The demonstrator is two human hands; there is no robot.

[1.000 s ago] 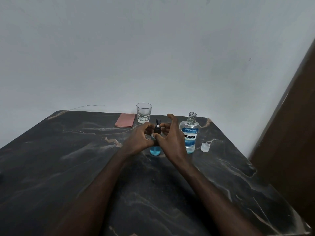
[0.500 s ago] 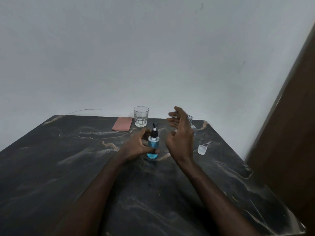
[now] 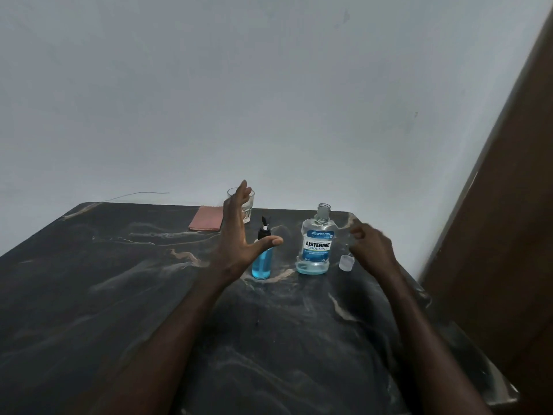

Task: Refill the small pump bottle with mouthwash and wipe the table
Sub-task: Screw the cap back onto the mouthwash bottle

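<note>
The small pump bottle [image 3: 262, 262] stands upright on the dark marble table [image 3: 119, 295], full of blue liquid, its black pump head fitted. My left hand [image 3: 238, 235] is open just left of it, thumb across its front, not gripping. The Listerine mouthwash bottle [image 3: 317, 247] stands uncapped to the right, nearly empty. Its clear cap [image 3: 346, 262] lies on the table beside it. My right hand [image 3: 372, 250] hovers just right of the cap with fingers loosely curled, holding nothing. A folded pink cloth [image 3: 206, 222] lies at the back.
A clear drinking glass [image 3: 247, 205] stands at the table's back edge, partly behind my left hand. A brown wooden panel [image 3: 502, 235] rises along the right side. The grey wall sits right behind the table, and the table's right edge is close to my right arm.
My left hand let go of the pump bottle and opened. My right hand swung right, past the mouthwash bottle to beside the cap. The head camera tilted, uncovering the mouthwash bottle.
</note>
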